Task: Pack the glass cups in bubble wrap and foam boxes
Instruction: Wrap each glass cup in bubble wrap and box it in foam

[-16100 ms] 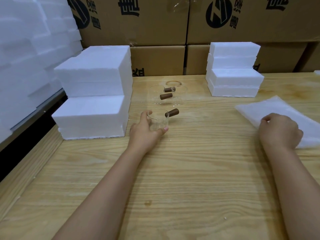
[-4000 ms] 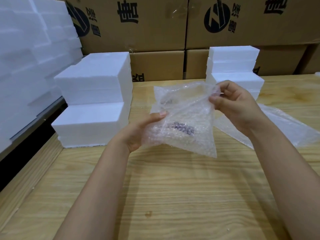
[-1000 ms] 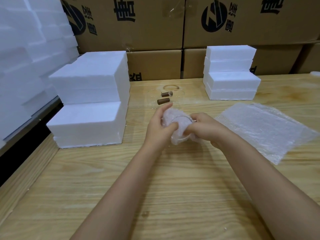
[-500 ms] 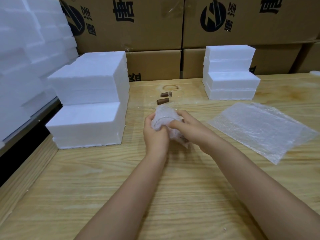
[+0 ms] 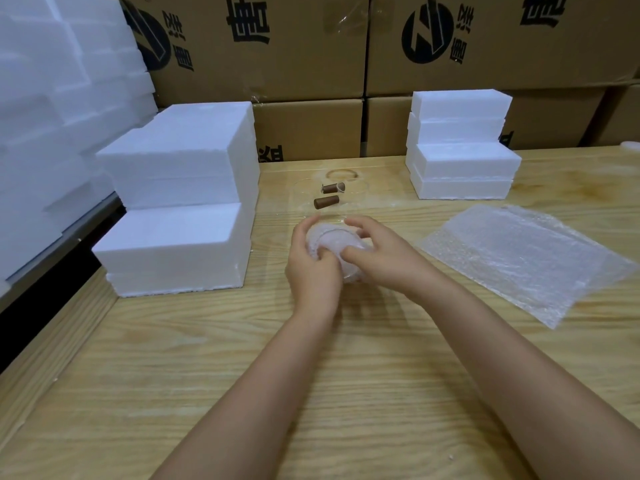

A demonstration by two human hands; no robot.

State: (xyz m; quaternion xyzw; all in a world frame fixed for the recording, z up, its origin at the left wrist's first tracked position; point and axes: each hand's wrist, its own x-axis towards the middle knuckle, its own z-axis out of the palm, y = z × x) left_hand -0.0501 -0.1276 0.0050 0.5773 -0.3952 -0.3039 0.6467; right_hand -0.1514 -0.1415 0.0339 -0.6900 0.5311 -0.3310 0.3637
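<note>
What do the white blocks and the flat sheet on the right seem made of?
The white blocks: likely expanded polystyrene foam, matte, with grainy, crumbly edges. The flat sheet: clear plastic bubble wrap, glossy, covered in small bubbles, like the wrapped cup that the left hand and right hand grip.

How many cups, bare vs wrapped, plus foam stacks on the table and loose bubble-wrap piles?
bare glass cups: 2
wrapped glass cup, held by left hand and right hand: 1
foam box stacks on the table: 2
loose bubble wrap pile: 1
Total: 6
</note>
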